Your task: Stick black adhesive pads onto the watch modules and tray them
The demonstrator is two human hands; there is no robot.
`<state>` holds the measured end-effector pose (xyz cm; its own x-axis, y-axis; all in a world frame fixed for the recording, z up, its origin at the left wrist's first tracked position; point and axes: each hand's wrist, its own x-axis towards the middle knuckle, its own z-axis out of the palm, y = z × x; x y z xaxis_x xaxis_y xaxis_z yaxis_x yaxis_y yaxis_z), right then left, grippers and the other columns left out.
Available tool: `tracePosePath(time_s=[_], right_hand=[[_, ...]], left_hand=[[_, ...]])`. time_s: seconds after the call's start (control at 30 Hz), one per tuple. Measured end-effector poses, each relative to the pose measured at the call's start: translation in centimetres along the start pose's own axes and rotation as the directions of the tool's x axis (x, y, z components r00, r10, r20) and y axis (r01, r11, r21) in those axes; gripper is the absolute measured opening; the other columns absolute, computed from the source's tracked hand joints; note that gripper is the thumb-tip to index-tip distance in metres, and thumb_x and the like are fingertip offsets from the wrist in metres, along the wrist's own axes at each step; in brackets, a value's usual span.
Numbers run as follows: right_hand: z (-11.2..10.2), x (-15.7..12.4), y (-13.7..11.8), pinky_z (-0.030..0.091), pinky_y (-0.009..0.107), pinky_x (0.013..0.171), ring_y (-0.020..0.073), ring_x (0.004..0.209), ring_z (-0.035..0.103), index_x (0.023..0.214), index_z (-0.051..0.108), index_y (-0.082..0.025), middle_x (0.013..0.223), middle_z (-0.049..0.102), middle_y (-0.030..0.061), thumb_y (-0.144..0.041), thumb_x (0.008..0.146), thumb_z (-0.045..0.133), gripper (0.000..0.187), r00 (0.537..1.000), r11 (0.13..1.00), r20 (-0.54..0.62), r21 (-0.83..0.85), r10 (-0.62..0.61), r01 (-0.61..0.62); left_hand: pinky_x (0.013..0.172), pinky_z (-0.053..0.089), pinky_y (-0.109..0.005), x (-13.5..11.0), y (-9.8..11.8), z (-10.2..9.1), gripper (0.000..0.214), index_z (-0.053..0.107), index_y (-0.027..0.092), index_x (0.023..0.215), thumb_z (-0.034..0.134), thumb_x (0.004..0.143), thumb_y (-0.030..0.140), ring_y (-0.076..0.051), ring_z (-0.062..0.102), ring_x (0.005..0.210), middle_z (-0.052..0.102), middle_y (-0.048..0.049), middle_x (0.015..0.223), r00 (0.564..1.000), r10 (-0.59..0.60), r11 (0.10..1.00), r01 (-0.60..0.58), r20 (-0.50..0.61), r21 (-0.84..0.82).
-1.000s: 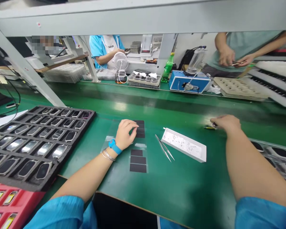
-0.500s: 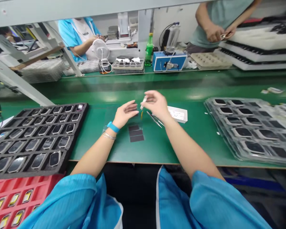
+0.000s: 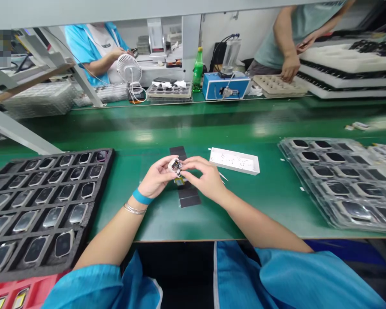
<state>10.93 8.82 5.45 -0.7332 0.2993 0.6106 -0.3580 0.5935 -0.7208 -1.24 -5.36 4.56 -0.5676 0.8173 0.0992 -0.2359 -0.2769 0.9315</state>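
My left hand [image 3: 156,179] grips an opened smartwatch case [image 3: 175,166], silvery-white with dark inner parts showing, between thumb and fingers. From the other side, the thumb and fingertips of my right hand [image 3: 207,178] close on the right edge of the same case. Just under it shows a yellow piece [image 3: 179,181], perhaps a battery; whether it is joined to the case I cannot tell. Black rectangular pieces [image 3: 189,198] lie on the green mat below and behind the hands. Tweezer tips [image 3: 223,177] peek out past my right hand.
A white box [image 3: 256,166] with tiny parts stands right of my hands. A black foam tray [image 3: 94,206] of watches fills the left, above a red tray [image 3: 35,287]. Clear plastic trays [image 3: 312,201] with watches lie right. Beyond are a fan [image 3: 129,68], a bottle [image 3: 197,71] and two people.
My hands, apart before, have come together at the watch case and moved slightly nearer to me. The white piece earlier in my right fingers now appears as the case, held by both hands.
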Motion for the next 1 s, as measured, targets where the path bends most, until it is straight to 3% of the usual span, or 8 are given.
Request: tracePosePath(time_s=[0.23, 0.43, 0.6, 1.0], right_hand=[[0.2, -0.7, -0.6, 0.057, 0.033, 0.088, 0.0175, 0.097, 0.068, 0.088, 0.070, -0.027, 0.105, 0.071, 0.0033, -0.023, 0.086, 0.066, 0.006, 0.993, 0.988, -0.017, -0.110, -0.113, 0.111], [0.4, -1.0, -0.7, 0.059, 0.036, 0.090, 0.0187, 0.099, 0.070, 0.087, 0.070, -0.028, 0.109, 0.072, 0.0018, -0.023, 0.086, 0.061, 0.010, 0.995, 0.979, -0.044, -0.186, -0.091, 0.081], [0.6, -1.0, -0.6, 0.059, 0.036, 0.092, 0.0188, 0.098, 0.070, 0.085, 0.070, -0.028, 0.107, 0.073, 0.0016, -0.021, 0.085, 0.062, 0.011, 0.991, 0.975, -0.077, -0.201, -0.109, 0.091], [0.6, -0.8, -0.4, 0.058, 0.030, 0.091, 0.0168, 0.096, 0.071, 0.085, 0.074, -0.020, 0.107, 0.073, 0.0062, -0.016, 0.085, 0.065, 0.009, 0.993, 0.992, -0.077, -0.099, -0.090, 0.082]], left_hand=[[0.075, 0.058, -0.026, -0.3, -0.4, 1.0, 0.052, 0.067, 0.023, 0.096, 0.092, 0.051, 0.023, -0.015, 0.067, 0.084, 0.070, -0.0027, 0.095, 0.991, 0.124, 0.991, -0.120, -0.051, 0.065], [0.073, 0.057, -0.024, -0.5, -0.8, 1.6, 0.050, 0.066, 0.023, 0.094, 0.092, 0.051, 0.022, -0.014, 0.067, 0.083, 0.069, -0.0011, 0.092, 0.977, 0.188, 0.981, -0.181, -0.099, 0.076], [0.073, 0.057, -0.025, -0.5, -1.2, 1.8, 0.051, 0.065, 0.022, 0.095, 0.092, 0.051, 0.025, -0.015, 0.067, 0.083, 0.068, -0.0014, 0.091, 0.972, 0.205, 0.976, -0.194, -0.115, 0.102], [0.072, 0.057, -0.020, -0.6, -1.2, 2.0, 0.049, 0.066, 0.021, 0.092, 0.090, 0.050, 0.011, -0.012, 0.068, 0.081, 0.069, -0.0001, 0.090, 0.971, 0.191, 0.981, -0.191, -0.143, 0.008]])
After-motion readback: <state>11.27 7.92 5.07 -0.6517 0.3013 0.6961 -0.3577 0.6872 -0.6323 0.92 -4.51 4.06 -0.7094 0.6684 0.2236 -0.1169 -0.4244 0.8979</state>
